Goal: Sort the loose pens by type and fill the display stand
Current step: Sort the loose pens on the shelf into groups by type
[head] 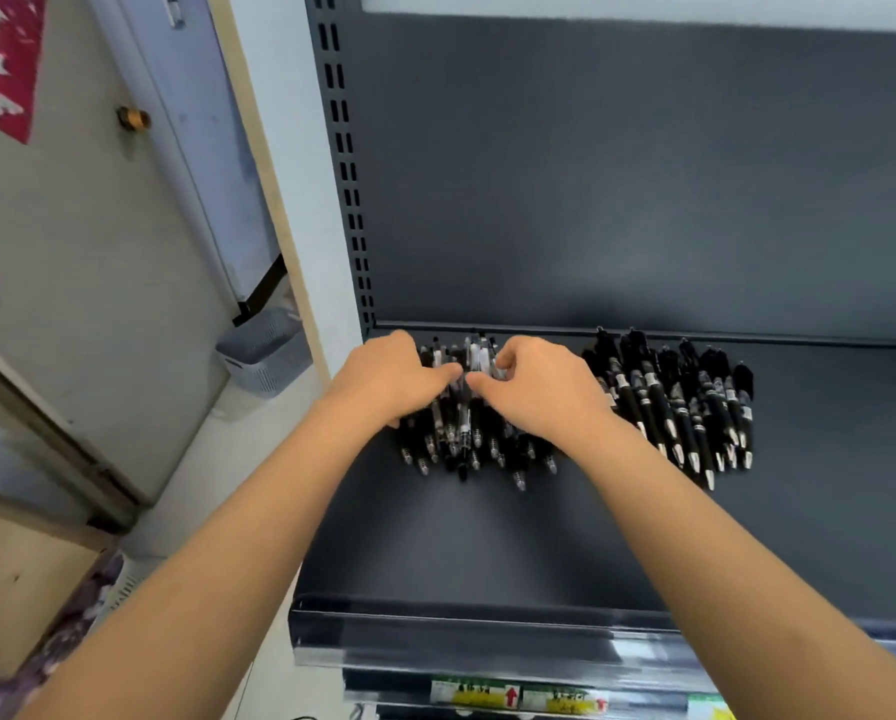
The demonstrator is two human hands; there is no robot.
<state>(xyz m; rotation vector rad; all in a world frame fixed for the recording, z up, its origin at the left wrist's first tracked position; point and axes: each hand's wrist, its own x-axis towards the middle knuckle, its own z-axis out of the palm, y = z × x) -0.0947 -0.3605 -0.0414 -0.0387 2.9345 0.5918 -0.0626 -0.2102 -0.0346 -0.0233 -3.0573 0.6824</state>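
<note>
Pens (461,449) bear white labels (474,357) too blurred to read.

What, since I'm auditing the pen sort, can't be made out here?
Head view only:
- left pile: middle hidden under left hand and right hand; grip unclear.
- right pile: label print too small.
- price tags: blurred, near bottom edge.
- shelf: right end cut off by frame edge.

Two separate rows on the dark shelf (487,537), tips forward: clear-barrelled pens (461,444) left, black pens (690,407) right
</note>
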